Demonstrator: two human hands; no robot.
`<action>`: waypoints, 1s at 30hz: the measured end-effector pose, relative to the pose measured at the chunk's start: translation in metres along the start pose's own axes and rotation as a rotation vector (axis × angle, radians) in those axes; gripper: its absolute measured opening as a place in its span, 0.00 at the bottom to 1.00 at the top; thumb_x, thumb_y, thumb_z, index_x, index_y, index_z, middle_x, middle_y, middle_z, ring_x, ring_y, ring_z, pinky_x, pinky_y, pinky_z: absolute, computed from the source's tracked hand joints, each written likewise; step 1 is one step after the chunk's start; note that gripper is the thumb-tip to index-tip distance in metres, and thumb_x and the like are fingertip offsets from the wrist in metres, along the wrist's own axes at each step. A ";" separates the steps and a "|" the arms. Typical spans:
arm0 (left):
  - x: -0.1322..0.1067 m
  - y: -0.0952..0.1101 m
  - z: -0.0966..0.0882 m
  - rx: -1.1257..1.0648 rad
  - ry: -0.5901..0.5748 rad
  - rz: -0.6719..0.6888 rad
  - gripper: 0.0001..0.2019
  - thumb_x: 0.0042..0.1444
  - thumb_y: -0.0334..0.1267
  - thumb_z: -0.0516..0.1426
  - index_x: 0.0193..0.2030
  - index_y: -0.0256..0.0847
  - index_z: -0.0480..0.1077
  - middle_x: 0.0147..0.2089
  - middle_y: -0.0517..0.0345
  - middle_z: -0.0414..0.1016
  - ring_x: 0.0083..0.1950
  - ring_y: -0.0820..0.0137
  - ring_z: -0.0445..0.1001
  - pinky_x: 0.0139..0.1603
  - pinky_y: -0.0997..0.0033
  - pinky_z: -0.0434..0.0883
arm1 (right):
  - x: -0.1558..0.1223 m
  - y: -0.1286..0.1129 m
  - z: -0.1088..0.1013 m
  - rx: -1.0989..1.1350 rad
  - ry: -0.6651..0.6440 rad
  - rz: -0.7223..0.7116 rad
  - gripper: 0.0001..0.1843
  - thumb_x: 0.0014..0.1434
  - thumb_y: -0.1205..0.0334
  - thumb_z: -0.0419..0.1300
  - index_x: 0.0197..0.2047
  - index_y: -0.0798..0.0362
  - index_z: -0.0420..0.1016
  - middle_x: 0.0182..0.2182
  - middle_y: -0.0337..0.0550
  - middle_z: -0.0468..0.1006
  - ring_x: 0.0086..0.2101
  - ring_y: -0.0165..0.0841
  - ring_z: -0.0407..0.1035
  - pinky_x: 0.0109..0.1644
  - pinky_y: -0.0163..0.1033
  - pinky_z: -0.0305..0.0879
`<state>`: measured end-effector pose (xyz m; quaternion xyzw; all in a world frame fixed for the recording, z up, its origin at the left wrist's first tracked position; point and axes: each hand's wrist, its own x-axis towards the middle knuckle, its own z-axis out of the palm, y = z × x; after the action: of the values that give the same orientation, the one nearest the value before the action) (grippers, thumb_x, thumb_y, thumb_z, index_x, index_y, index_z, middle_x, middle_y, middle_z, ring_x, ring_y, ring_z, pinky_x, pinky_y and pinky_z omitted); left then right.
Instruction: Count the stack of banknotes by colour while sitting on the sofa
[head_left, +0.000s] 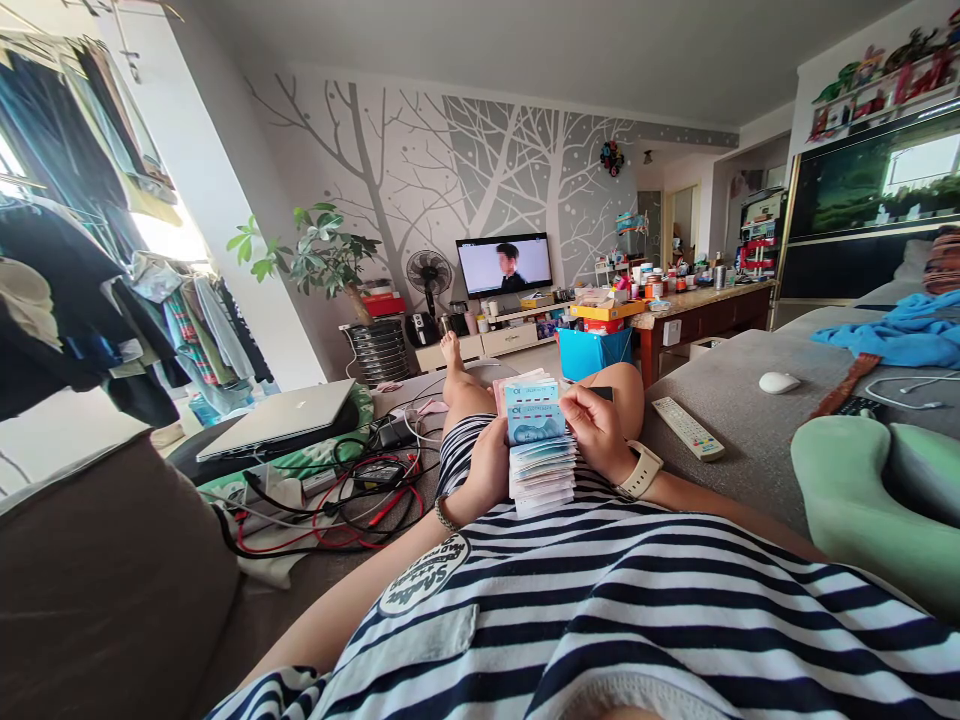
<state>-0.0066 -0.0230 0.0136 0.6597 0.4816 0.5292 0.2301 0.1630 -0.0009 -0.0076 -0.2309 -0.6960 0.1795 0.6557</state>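
A thick, fanned stack of banknotes is held above my lap, its near ends spread in layers. Blue notes marked 10 lie on top, and pinkish notes show at the far edge. My left hand is closed around the left side of the stack. With thumb and fingers pinched, my right hand grips the right edge of the upper blue notes. A pale watch is on my right wrist. Just beyond the right hand a dark flat object shows in part; I cannot tell what it is.
On the sofa to the right lie a remote control, a white mouse and a green cushion-like object. To the left are tangled cables and a silver laptop. Ahead stand a blue box and a television.
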 end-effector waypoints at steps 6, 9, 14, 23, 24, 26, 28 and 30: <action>-0.001 -0.004 -0.003 0.112 -0.023 0.123 0.08 0.51 0.29 0.49 0.26 0.42 0.67 0.30 0.58 0.74 0.39 0.66 0.67 0.44 0.70 0.65 | 0.000 -0.002 0.000 0.032 -0.016 -0.021 0.21 0.67 0.44 0.52 0.30 0.51 0.66 0.22 0.37 0.62 0.25 0.31 0.56 0.30 0.37 0.53; -0.001 -0.003 -0.003 0.119 -0.025 0.109 0.08 0.50 0.28 0.49 0.25 0.41 0.67 0.30 0.58 0.73 0.38 0.66 0.67 0.42 0.69 0.65 | -0.001 -0.002 0.000 0.031 -0.011 0.000 0.23 0.67 0.42 0.52 0.29 0.51 0.66 0.21 0.36 0.60 0.23 0.30 0.55 0.29 0.37 0.52; 0.001 0.003 0.002 -0.076 0.034 -0.068 0.08 0.52 0.32 0.51 0.23 0.41 0.66 0.27 0.59 0.71 0.35 0.68 0.66 0.41 0.70 0.66 | -0.004 -0.001 0.001 0.090 -0.025 0.016 0.27 0.67 0.38 0.50 0.30 0.52 0.70 0.20 0.37 0.64 0.22 0.30 0.58 0.27 0.37 0.55; 0.000 0.011 0.005 -0.287 0.084 -0.239 0.10 0.54 0.37 0.53 0.24 0.40 0.69 0.28 0.57 0.73 0.36 0.67 0.69 0.45 0.68 0.69 | 0.004 0.011 0.002 0.075 0.041 0.063 0.24 0.65 0.41 0.55 0.26 0.51 0.63 0.18 0.35 0.64 0.23 0.30 0.60 0.30 0.36 0.57; -0.001 0.013 0.005 -0.299 0.082 -0.241 0.09 0.53 0.37 0.53 0.24 0.40 0.69 0.29 0.57 0.74 0.36 0.68 0.70 0.45 0.68 0.69 | 0.006 0.013 0.002 0.049 0.055 0.082 0.25 0.64 0.41 0.56 0.25 0.50 0.62 0.19 0.35 0.63 0.23 0.30 0.59 0.29 0.36 0.57; -0.003 0.017 0.006 -0.331 0.080 -0.265 0.08 0.53 0.36 0.53 0.25 0.40 0.70 0.29 0.58 0.73 0.35 0.68 0.70 0.44 0.68 0.70 | 0.008 0.016 0.003 0.008 0.072 0.110 0.25 0.63 0.41 0.57 0.25 0.51 0.62 0.19 0.34 0.63 0.23 0.29 0.58 0.29 0.36 0.56; -0.004 0.019 0.008 -0.385 0.084 -0.304 0.07 0.52 0.37 0.54 0.26 0.41 0.70 0.27 0.60 0.72 0.34 0.68 0.71 0.42 0.68 0.70 | 0.008 0.018 0.003 -0.014 0.074 0.126 0.25 0.62 0.41 0.57 0.25 0.51 0.61 0.20 0.34 0.63 0.23 0.29 0.58 0.29 0.36 0.55; -0.005 0.018 0.011 -0.449 0.068 -0.337 0.05 0.51 0.37 0.55 0.28 0.41 0.70 0.26 0.62 0.72 0.32 0.69 0.71 0.39 0.68 0.70 | 0.007 0.019 0.004 -0.024 0.064 0.133 0.24 0.63 0.41 0.57 0.25 0.51 0.61 0.20 0.34 0.63 0.23 0.29 0.57 0.28 0.35 0.54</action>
<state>0.0104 -0.0328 0.0225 0.4847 0.4625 0.5986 0.4391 0.1605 0.0188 -0.0124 -0.2903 -0.6599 0.2069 0.6614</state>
